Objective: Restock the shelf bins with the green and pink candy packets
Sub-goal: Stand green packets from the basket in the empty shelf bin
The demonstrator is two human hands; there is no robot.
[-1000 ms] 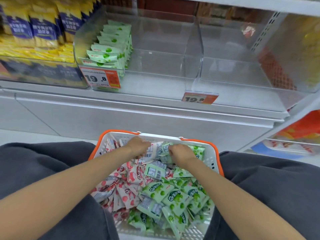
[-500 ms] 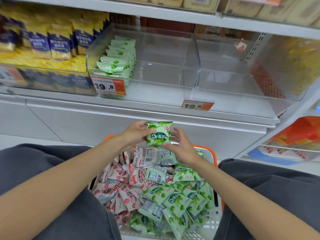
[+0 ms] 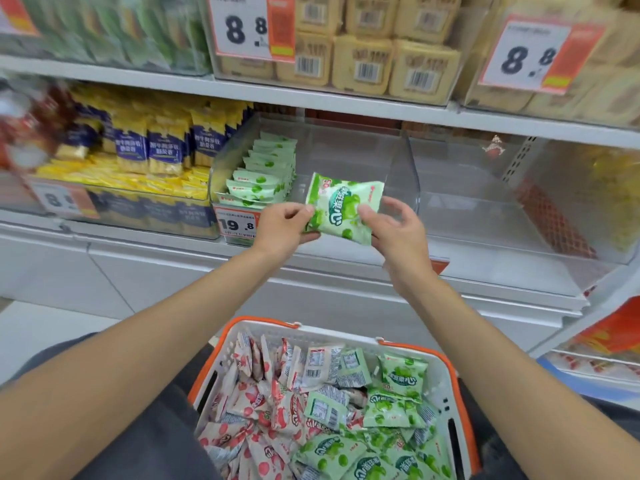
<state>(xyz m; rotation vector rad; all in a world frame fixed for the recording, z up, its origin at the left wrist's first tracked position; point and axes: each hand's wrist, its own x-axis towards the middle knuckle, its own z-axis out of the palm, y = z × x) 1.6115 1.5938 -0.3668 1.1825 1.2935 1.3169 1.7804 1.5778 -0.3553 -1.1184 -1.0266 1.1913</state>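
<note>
I hold a green candy packet [image 3: 341, 207] up in front of the clear shelf bin [image 3: 410, 174]. My left hand [image 3: 282, 228] pinches its left edge. My right hand [image 3: 394, 226] touches its right edge with the thumb, fingers loosely spread. A row of green packets [image 3: 263, 174] stands at the bin's left side. Below, an orange-rimmed white basket [image 3: 429, 355] on my lap holds several pink packets [image 3: 256, 403] on the left and green packets [image 3: 391, 407] on the right.
A second clear bin [image 3: 502, 202] sits to the right. Yellow and blue bags [image 3: 156, 147] fill the bin on the left. The shelf above carries beige packs [image 3: 367, 57] and price tags. A price label [image 3: 237, 223] hangs on the bin front.
Both hands rose from the basket with one green packet to the front of the shelf bin. The view tilted upward, and the packet turned from upright to slanted.
</note>
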